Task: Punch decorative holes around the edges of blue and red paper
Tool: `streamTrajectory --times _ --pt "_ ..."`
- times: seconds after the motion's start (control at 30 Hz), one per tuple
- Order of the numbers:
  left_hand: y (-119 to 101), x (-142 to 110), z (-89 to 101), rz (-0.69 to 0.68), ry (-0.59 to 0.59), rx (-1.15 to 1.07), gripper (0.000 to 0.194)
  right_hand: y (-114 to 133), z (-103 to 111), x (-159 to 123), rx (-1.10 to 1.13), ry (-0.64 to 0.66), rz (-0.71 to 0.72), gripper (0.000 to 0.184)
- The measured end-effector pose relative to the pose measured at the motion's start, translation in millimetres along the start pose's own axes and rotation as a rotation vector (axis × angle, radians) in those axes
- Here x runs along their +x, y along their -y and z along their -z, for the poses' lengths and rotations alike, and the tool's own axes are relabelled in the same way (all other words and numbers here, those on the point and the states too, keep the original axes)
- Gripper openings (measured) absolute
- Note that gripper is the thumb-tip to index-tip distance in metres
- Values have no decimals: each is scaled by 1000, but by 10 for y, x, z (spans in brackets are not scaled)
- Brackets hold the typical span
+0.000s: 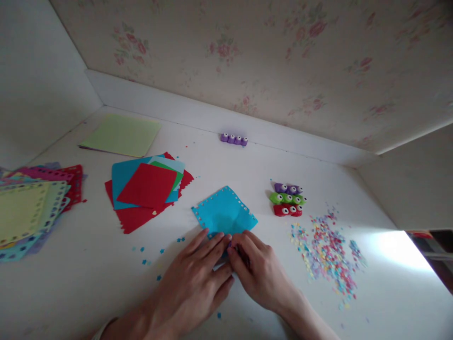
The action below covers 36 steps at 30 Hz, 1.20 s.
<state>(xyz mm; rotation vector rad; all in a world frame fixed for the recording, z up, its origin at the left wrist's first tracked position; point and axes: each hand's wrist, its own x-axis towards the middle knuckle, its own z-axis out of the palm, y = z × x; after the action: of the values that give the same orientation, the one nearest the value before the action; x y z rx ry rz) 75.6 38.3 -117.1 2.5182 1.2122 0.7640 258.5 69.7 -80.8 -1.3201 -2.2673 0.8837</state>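
Note:
A blue sheet of paper (pixel 226 212) lies turned like a diamond on the white table, with small punched holes along its edges. My left hand (pixel 198 274) rests over its near left edge, the fingertips on the paper and the thumb close to the near corner. At that same corner my right hand (pixel 260 269) is closed around a small paper punch (pixel 230 244); only a bit of purple shows between the fingers. The near corner of the paper is hidden by both hands. Blue star-shaped cutouts (pixel 162 251) are scattered left of my left hand.
Purple, green and red punches (pixel 287 198) stand in rows to the right; a purple row (pixel 234 139) stands near the wall. Confetti (pixel 329 250) covers the right side. Red and blue sheets (pixel 146 186), green paper (pixel 122 134) and punched sheets (pixel 30 208) lie leftward.

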Motion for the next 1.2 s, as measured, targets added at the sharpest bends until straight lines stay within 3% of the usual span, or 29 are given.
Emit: streamTrajectory --times 0.23,0.4,0.53,0.7,1.2 --pt "5 26 44 -30 12 32 25 -38 29 -18 29 6 -40 5" --pt "-9 -34 -28 13 -1 38 20 -65 -22 -73 -10 -53 24 24" --pt "-5 -42 4 -10 40 68 21 -82 -34 -100 -37 -132 68 21" --pt "-13 -7 82 8 7 130 29 -119 51 -154 -81 -185 129 27" --pt "-29 -6 91 43 -17 161 31 -331 146 -168 -148 -334 -9 20"
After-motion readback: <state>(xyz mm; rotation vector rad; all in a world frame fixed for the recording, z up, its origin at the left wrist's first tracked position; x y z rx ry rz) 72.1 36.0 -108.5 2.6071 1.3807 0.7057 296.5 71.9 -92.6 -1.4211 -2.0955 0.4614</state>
